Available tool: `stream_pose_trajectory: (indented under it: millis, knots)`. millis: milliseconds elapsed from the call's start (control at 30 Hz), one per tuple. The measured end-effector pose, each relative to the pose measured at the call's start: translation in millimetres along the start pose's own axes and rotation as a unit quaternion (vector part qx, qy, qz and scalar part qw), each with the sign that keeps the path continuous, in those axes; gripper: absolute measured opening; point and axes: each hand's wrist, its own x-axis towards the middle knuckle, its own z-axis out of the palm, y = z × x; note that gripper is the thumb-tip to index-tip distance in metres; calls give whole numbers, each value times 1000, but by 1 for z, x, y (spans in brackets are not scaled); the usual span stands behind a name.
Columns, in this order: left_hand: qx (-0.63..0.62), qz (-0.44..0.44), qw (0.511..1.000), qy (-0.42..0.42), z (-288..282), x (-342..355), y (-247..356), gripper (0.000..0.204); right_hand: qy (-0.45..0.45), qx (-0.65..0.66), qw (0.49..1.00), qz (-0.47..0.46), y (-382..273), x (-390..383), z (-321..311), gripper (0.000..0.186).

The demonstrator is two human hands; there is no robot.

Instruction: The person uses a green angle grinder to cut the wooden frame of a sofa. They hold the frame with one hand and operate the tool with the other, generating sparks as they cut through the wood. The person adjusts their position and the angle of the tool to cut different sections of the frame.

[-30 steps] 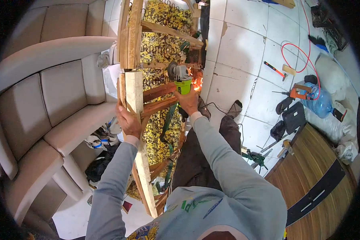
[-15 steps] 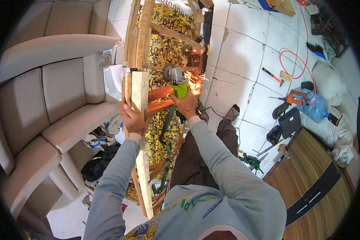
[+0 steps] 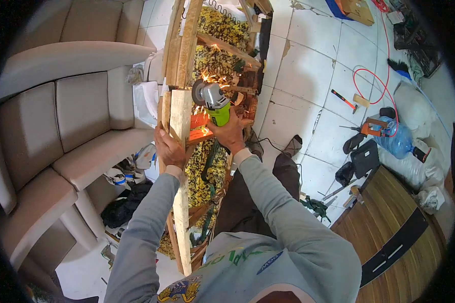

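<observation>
Head view, hands (image 3: 229, 133) (image 3: 171, 150): grinder (image 3: 218, 104) clasped, beam (image 3: 181, 202) touched

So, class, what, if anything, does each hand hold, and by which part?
The right hand holds the grinder by its green body. The left hand touches the wooden beam; whether gripping, unclear.

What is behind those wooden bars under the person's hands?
Between the wooden bars, yellow-and-black patterned material and dark wavy springs show. The grinder and right hand cover part of that area; whatever lies beyond the material is hidden.
</observation>
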Motion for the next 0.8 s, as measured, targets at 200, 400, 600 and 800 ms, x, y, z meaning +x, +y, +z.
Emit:
stream_pose_trajectory:
  millis: [200, 400, 600, 800]
  knots:
    - [-15, 23, 1000, 1, 6, 3, -2, 55, 7, -48, 999, -7, 9, 6, -9, 61]
    - [-20, 21, 1000, -1, 4, 1, -8, 56, -5, -56, 998, -16, 11, 9, -6, 63]
    - [2, 12, 1000, 5, 4, 0, 7, 56, 12, -47, 998, 41, 32, 7, -11, 64]
    - [7, 16, 1000, 1, 5, 1, 12, 56, 35, -55, 996, 67, 53, 7, -12, 66]
